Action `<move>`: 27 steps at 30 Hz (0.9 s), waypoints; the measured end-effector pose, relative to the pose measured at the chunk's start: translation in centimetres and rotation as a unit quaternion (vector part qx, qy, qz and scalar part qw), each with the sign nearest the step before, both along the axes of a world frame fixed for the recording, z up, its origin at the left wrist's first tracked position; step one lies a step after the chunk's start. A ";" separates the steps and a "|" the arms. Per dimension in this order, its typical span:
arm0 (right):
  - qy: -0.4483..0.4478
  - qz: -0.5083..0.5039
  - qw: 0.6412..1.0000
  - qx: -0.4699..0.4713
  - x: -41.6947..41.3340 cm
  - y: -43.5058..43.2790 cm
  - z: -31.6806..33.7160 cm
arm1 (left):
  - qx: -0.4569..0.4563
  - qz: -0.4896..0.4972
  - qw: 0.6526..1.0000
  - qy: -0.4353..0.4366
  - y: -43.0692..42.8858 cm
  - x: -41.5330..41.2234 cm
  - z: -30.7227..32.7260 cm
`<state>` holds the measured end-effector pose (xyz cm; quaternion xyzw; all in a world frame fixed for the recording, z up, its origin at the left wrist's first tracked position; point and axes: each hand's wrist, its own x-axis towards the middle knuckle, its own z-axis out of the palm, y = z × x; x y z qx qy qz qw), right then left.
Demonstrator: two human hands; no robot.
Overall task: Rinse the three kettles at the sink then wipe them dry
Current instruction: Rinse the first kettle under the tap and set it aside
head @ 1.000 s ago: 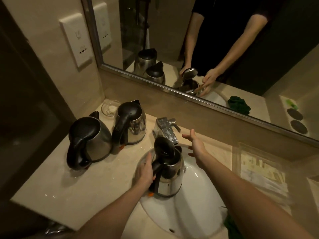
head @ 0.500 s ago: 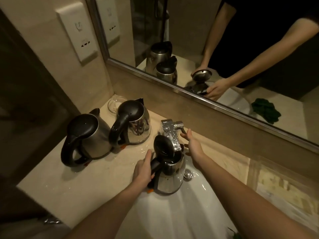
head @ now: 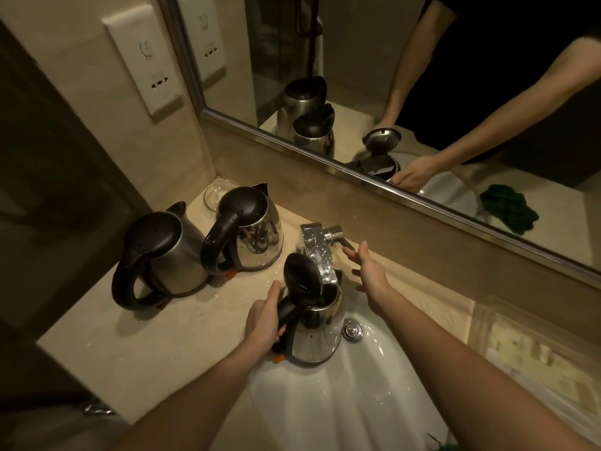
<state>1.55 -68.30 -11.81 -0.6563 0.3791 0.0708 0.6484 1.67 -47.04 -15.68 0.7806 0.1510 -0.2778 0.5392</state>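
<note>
Steel kettle (head: 317, 336) stands in the white sink (head: 341, 402), lid up, right under the shiny tap (head: 317, 252).
I see my left hand (head: 263, 323) curled round its black handle, and my right hand (head: 370, 273) spread wide by the tap lever, holding nothing. Inside it is too dark for me to tell if there is water. The left kettle (head: 169, 255) and middle kettle (head: 257, 236) stand side by side, lids down, on the pale stone counter (head: 146, 346), near a round glass dish (head: 216, 193) below the mirror (head: 357, 76).

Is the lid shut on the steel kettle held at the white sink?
No, the round black lid of the shiny steel kettle stands flipped up, and the left hand grips its black handle.
</note>
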 end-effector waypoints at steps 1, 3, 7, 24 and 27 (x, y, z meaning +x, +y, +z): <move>0.000 0.000 1.000 0.003 0.0 -0.1 0.0 | 0.002 -0.001 1.000 -0.002 0.0 0.0 0.0; 0.000 -0.004 1.000 0.009 0.1 -0.3 0.1 | 0.005 -0.001 1.000 -0.002 0.0 0.0 0.1; 0.003 0.006 1.000 0.011 0.0 -0.3 0.3 | -0.002 0.002 1.000 0.000 -0.2 0.1 0.4; -0.012 -0.038 0.988 0.146 -0.7 1.3 -2.2 | -0.031 0.016 0.999 0.023 -0.5 -0.7 1.0; -0.024 -0.050 0.986 0.159 -0.6 1.6 -2.1 | -0.038 0.020 0.998 0.054 -0.4 -0.4 0.8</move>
